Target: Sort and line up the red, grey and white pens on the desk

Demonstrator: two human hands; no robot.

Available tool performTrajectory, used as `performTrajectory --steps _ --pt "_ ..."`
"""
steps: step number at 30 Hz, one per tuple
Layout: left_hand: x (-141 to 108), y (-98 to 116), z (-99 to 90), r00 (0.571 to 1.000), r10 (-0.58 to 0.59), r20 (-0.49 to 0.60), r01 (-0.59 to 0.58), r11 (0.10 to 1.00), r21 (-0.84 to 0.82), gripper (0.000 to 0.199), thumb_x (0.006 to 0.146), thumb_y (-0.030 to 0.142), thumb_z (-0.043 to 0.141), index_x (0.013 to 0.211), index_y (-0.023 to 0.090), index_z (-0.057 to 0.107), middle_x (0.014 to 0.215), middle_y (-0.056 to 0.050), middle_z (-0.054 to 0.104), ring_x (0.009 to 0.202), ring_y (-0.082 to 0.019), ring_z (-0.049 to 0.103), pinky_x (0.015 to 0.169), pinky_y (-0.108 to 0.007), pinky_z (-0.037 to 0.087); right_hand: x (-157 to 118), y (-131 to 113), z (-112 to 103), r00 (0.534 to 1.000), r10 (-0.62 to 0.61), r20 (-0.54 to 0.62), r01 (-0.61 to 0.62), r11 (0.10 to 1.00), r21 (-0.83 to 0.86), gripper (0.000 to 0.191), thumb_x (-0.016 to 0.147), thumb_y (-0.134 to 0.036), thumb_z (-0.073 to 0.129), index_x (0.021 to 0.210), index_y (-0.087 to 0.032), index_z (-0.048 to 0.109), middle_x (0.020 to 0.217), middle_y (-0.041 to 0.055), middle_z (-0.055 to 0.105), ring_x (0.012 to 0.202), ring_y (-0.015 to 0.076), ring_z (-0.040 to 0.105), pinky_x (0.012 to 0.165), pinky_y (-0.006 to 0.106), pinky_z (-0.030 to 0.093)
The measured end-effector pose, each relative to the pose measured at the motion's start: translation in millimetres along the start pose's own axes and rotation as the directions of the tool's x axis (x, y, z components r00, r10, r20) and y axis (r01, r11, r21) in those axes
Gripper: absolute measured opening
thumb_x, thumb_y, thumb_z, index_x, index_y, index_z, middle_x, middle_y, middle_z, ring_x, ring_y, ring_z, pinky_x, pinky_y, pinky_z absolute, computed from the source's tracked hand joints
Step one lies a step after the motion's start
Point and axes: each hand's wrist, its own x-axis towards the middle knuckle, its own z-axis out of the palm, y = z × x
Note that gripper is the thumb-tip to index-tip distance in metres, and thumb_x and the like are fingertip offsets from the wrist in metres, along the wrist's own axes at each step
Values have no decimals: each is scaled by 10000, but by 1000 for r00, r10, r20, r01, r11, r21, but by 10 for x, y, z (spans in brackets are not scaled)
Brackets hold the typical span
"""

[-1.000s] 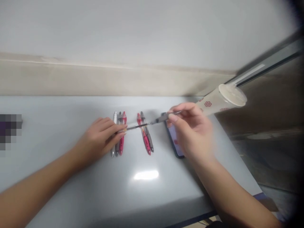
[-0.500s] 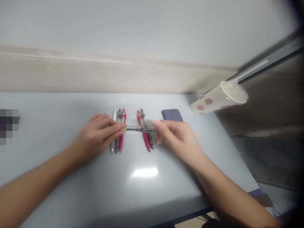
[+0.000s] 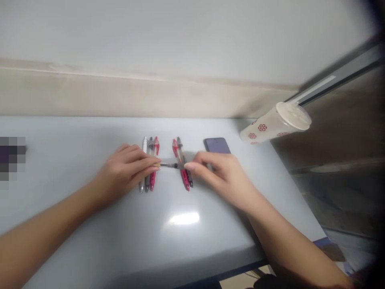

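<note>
On the pale surface (image 3: 192, 237), a patterned paper cup (image 3: 272, 128) lies on its side at the far right edge, with a dark phone (image 3: 217, 145) near it, out of the way. Three pens (image 3: 149, 176) and two pens (image 3: 185, 178) lie in parallel groups. The left hand (image 3: 124, 172) and right hand (image 3: 224, 178) are nearly closed, pinching opposite ends of a slim dark pen part (image 3: 171, 165) — it spans the gap, held across the pens.

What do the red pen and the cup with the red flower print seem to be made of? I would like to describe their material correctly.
The red pen looks like glossy plastic: its barrel catches the light and its upper part seems see-through. The patterned cup looks like coated paper, with a dull cream surface and printed red rosettes, though the blur leaves plastic possible.
</note>
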Motion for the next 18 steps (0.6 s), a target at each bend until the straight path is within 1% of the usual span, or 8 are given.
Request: performTrajectory --steps 3,6,8,10,13,15,17,18 --pt "-5 -6 6 1000 -11 -5 11 1000 10 148 1023 189 598 1062 234 733 801 -4 692 723 -155 604 712 -324 423 -15 -23 5 998 41 56 -41 999 -15 574 1075 -539 455 639 -175 544 573 -15 517 515 86 428 536 264 314" --pt "-14 -9 8 999 -53 -8 53 998 37 162 1026 209 588 1075 246 737 814 -9 702 731 -164 615 737 -336 443 -30 -28 5 998 38 52 -40 998 43 370 1005 -557 600 960 -195 665 688 -13 627 562 102 506 543 251 366" --pt "-20 0 5 997 -75 -8 75 996 52 167 1029 215 578 1071 247 737 812 -9 707 724 -165 615 742 -339 450 -38 -24 11 999 -7 40 4 996 93 370 967 -537 670 1138 -210 642 784 5 685 627 122 570 572 250 413" --pt "-26 18 1 998 -65 -18 66 996 56 159 1026 204 580 1047 245 732 810 -6 711 717 -163 614 738 -337 447 -43 -17 21 999 -36 23 34 996 79 315 1004 -514 621 1023 -202 657 763 13 686 637 125 583 595 254 428" --pt "-25 44 -3 999 -13 -31 15 999 50 141 1013 170 599 1031 237 721 808 -3 713 724 -165 618 734 -335 439 -48 -14 22 1000 -25 -1 25 999 -30 526 1087 -517 432 721 -182 608 605 3 598 538 103 514 576 259 387" --pt "-17 47 -4 999 8 -38 -6 998 55 138 1004 147 609 1048 226 712 810 -7 714 727 -167 618 733 -334 437 -50 -18 6 999 -33 -4 33 997 -68 510 1077 -548 442 799 -181 661 622 1 607 528 105 510 570 261 381" --pt "-7 39 -6 998 7 -58 -3 997 73 139 1000 138 616 1065 220 707 817 -11 718 722 -167 612 720 -330 433 -51 -22 -14 996 -89 -9 88 993 -75 397 1016 -569 574 1023 -193 700 765 21 682 611 128 577 601 262 419" --pt "-2 35 -6 998 5 -67 0 997 79 140 999 137 618 1070 219 706 824 -13 721 720 -166 610 714 -328 431 -52 -20 -20 993 -119 -7 118 990 -82 374 997 -558 614 1070 -201 698 822 33 699 660 141 604 625 266 440"
